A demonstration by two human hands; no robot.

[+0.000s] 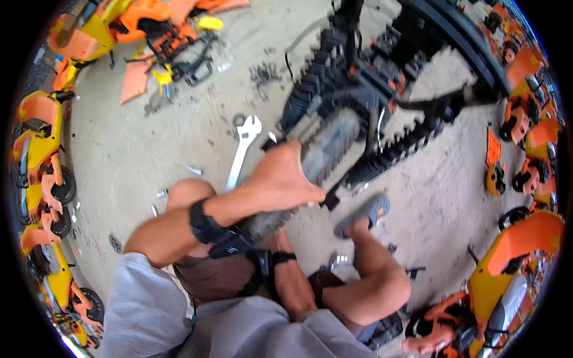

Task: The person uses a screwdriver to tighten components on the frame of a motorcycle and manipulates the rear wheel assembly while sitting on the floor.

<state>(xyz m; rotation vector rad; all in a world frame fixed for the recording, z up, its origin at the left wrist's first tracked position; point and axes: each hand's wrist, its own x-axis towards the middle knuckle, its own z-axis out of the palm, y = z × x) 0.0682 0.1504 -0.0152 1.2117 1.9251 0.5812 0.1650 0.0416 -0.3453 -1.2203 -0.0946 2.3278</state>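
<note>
A knobby tire [334, 146] runs between two black fork legs with ribbed rubber boots [412, 138]. My left hand [280, 179] lies across the top of the tire, its thumb and fingers curved around it; the fingertips are partly out of sight. Below the tire, close to my body, my right hand [278, 240] reaches up against its near end. The tire hides the fingers of that hand. An adjustable wrench [243, 152] rests on the concrete floor just left of the wheel.
Small metal pieces [194, 170] and a dark ring [239, 119] lie left of the wheel; a shiny metal part [338, 260] sits near my foot in a grey clog [365, 215]. Orange-yellow vehicles [45, 179] line both sides. Plastic panels [137, 79] are piled at far left.
</note>
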